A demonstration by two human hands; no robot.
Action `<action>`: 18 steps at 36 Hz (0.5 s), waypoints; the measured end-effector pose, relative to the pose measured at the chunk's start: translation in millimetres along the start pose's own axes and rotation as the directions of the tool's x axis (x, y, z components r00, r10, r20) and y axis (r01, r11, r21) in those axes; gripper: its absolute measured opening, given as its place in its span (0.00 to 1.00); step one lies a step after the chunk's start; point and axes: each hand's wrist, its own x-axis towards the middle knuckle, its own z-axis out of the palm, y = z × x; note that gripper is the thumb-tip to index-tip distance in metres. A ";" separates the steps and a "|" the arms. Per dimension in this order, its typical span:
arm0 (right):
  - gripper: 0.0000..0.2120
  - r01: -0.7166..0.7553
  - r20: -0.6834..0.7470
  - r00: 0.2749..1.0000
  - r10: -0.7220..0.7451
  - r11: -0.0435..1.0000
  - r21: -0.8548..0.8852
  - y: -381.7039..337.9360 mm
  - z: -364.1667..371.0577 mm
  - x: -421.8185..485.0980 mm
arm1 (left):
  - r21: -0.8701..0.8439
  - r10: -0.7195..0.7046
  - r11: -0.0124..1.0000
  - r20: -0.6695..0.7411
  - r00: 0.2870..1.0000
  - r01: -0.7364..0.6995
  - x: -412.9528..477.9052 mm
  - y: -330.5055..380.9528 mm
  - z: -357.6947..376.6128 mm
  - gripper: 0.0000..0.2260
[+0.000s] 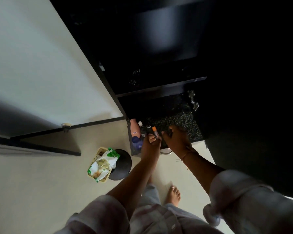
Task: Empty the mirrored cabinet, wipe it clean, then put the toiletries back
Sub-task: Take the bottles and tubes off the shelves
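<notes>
My left hand (151, 141) grips a small dark tube with an orange cap (154, 130) above the dark speckled counter (181, 122). My right hand (174, 138) is beside it, fingers curled over a dark item I cannot make out. Toiletries stand at the counter's left edge: a pink bottle (134, 128), a blue-capped bottle (137, 143) and small dark bottles (143, 128). The cabinet (159, 48) above is dark, its shelf (161, 88) showing faintly. The open door (41, 65) swings out to the left.
On the pale floor stand a black round bin (123, 164) and a yellow basket holding green and white wipe packs (102, 163). My bare foot (173, 195) is below the counter. A metal hinge (193, 99) shows inside the cabinet on the right.
</notes>
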 end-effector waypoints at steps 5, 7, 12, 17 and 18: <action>0.32 0.120 -0.155 0.980 -0.127 0.991 -0.050 -20.5 -33.7 -28.9 | 0.025 0.144 0.990 -0.107 0.984 -0.142 -22.0 26.9 -2.5 0.18; 0.34 0.183 -0.212 0.957 -0.196 0.980 -0.078 -25.8 -45.6 -39.0 | 0.106 0.238 0.969 -0.152 0.959 -0.224 -33.2 41.6 -5.8 0.26; 0.36 0.298 -0.314 0.889 -0.335 0.941 -0.162 -40.4 -73.5 -55.5 | 0.451 0.524 0.794 -0.167 0.835 -0.408 -51.0 76.9 -18.8 0.25; 0.36 0.377 -0.436 0.770 -0.465 0.884 -0.277 -66.8 -110.0 -68.3 | 0.625 0.711 0.605 -0.145 0.688 -0.493 -58.8 108.8 -29.3 0.28; 0.36 0.387 -0.463 0.745 -0.481 0.876 -0.287 -73.2 -117.5 -69.5 | 0.658 0.751 0.557 -0.139 0.645 -0.506 -59.9 115.8 -31.8 0.28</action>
